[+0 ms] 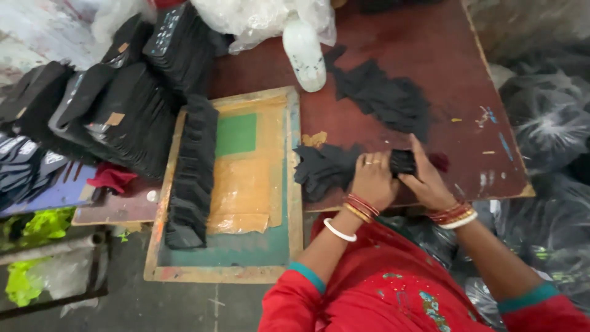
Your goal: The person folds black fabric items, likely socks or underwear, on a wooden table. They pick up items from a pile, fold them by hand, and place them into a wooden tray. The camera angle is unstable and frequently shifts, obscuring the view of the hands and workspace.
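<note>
Both hands gripped a small black fabric bundle (402, 162) at the near edge of the counter (430, 55).

The left hand (372, 180) and right hand (426, 178) were closed around the bundle together. Just left lay a heap of black pieces (322, 169); a second heap (384, 95) sat farther back. A wooden printing frame (246, 184) stood at left, a white bottle (303, 52) at the far side.

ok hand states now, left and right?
Left hand: closed on the black fabric bundle.
Right hand: closed on the same bundle.
</note>
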